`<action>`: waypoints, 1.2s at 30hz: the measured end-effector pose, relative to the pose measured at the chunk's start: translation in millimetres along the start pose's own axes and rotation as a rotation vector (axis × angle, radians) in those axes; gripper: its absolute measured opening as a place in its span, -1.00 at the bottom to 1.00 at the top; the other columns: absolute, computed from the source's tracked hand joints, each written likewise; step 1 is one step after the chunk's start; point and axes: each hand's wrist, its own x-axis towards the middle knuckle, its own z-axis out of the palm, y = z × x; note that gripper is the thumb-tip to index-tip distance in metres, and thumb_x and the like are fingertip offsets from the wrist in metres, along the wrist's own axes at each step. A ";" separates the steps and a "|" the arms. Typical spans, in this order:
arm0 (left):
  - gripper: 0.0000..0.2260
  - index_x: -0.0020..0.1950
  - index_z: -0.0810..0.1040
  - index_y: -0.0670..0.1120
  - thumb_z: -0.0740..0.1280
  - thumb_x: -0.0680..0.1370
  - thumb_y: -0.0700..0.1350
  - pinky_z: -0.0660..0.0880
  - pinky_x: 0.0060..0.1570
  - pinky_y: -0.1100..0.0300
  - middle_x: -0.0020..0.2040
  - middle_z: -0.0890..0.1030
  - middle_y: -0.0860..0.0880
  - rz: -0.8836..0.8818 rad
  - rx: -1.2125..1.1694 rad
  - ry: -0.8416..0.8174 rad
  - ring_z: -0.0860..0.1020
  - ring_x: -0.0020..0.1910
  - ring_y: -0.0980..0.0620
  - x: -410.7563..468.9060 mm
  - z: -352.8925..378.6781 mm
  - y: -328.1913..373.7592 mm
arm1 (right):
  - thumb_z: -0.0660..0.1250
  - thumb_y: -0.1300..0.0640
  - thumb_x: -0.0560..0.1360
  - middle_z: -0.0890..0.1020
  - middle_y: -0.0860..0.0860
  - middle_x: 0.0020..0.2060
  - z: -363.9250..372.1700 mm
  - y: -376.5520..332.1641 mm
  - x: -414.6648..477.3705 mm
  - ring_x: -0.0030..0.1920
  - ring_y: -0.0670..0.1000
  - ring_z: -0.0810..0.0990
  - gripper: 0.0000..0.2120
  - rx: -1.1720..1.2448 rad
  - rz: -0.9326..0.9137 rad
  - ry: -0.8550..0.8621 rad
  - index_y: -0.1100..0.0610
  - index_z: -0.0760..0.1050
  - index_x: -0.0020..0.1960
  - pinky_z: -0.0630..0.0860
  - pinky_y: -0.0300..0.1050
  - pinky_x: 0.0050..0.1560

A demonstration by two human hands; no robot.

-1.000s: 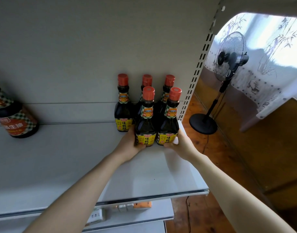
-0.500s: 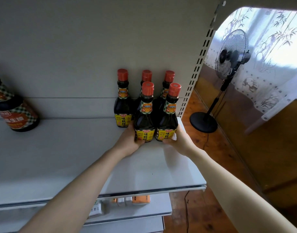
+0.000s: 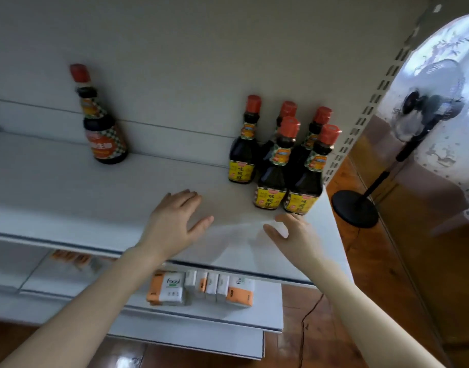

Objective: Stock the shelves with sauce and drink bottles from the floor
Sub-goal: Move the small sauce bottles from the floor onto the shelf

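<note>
Head view. Five red-capped sauce bottles [image 3: 271, 179] stand upright at the right end of the shelf [image 3: 68, 197]: three against the back panel, two in front, packed close. Likely grouped tight with labels forward so the rest of the shelf is free for more stock. A larger bottle [image 3: 103, 134] stands well apart to the left, at the back.

The left hand [image 3: 175, 221] is over bare shelf, fingers spread, holding nothing. The right hand [image 3: 294, 235] is just before the front pair, fingers loose and apart, also empty. Contact with the shelf: cannot tell.

Tissue packs [image 3: 169, 288] sit on the lower shelf [image 3: 265, 306]. Judged: this batch is set; the floor stock comes next.
</note>
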 end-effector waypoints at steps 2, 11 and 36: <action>-0.40 0.00 0.62 -0.24 0.05 0.53 0.24 0.48 0.05 -0.18 0.00 0.66 -0.19 -0.026 0.023 0.001 0.63 0.02 -0.16 -19.6 -18.2 -20.7 | 0.27 -0.08 0.51 0.54 0.07 0.17 11.5 -33.5 7.4 0.23 0.07 0.44 -0.59 0.015 -0.078 -0.026 0.17 0.47 0.23 0.36 -0.13 0.12; -0.41 -0.05 0.65 -0.22 0.03 0.56 0.21 0.55 -0.02 -0.05 -0.08 0.68 -0.16 -0.330 0.157 0.058 0.65 -0.09 -0.11 -175.8 -110.2 -162.5 | 0.23 -0.08 0.52 0.48 0.06 0.27 104.5 -242.0 9.5 0.30 0.05 0.40 -0.56 0.053 -0.467 -0.242 0.16 0.42 0.29 0.33 -0.14 0.20; -0.54 0.32 0.45 -0.13 0.22 0.54 0.13 0.45 0.18 0.11 0.28 0.51 -0.06 -1.249 0.138 0.233 0.47 0.26 -0.02 -538.5 -259.5 -531.6 | 0.28 -0.02 0.51 0.53 0.15 0.22 436.7 -729.7 -85.9 0.26 0.11 0.45 -0.56 0.059 -0.916 -0.676 0.24 0.43 0.26 0.34 -0.13 0.20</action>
